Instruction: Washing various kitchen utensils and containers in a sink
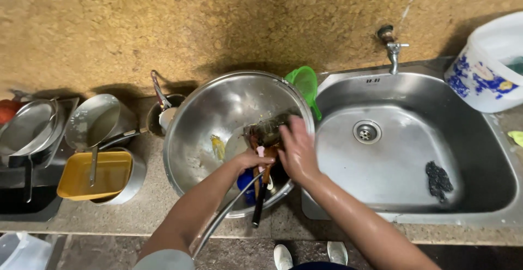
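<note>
Both hands, left hand and right hand, grip utensils at the bowl's rim.

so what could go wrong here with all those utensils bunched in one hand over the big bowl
The left hand grips several utensil handles at once; wet, one might slip out and drop to the floor near the feet. The big steel bowl sits on the counter's front edge and may tip if pressed hard. The right hand scrubs close to the utensil ends, so a sharp edge, if any, could nick it.
</note>
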